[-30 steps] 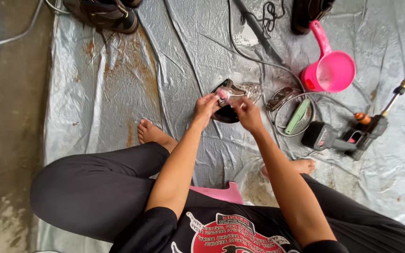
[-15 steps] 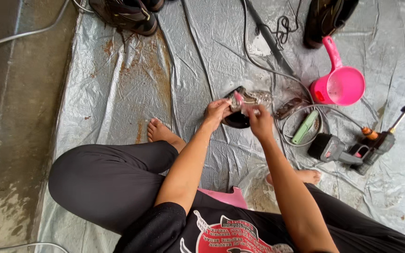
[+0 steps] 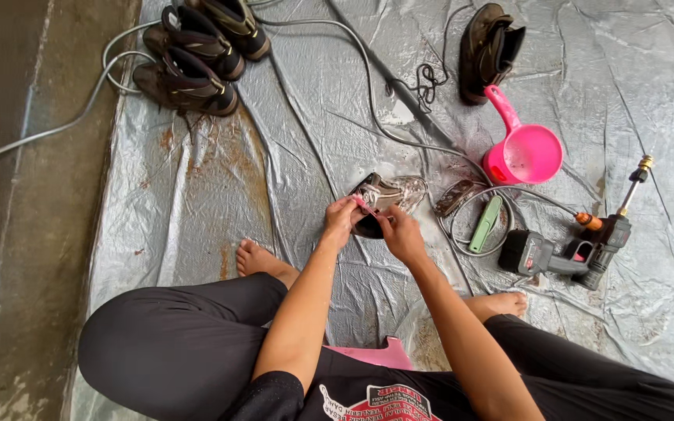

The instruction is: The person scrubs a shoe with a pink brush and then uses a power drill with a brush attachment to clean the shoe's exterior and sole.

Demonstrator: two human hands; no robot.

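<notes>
At the centre of the frame both hands meet over a wet, glossy dark shoe (image 3: 388, 199) lying on its side on the crinkled silver plastic sheet (image 3: 212, 179). The left hand (image 3: 340, 224) and the right hand (image 3: 401, 234) each pinch one end of a small pink strip (image 3: 367, 207), probably a brush or cloth, fingers closed on it and pressed against the shoe, seemingly to steady it. Right of centre lie a bright pink plastic dipper (image 3: 526, 148) with a long handle, a pale green brush (image 3: 485, 224) inside a loop of thin hose, and a black cordless spray gun (image 3: 579, 249). Muddy dark boots (image 3: 193, 54) sit upper left, another (image 3: 489, 48) at the top.
</notes>
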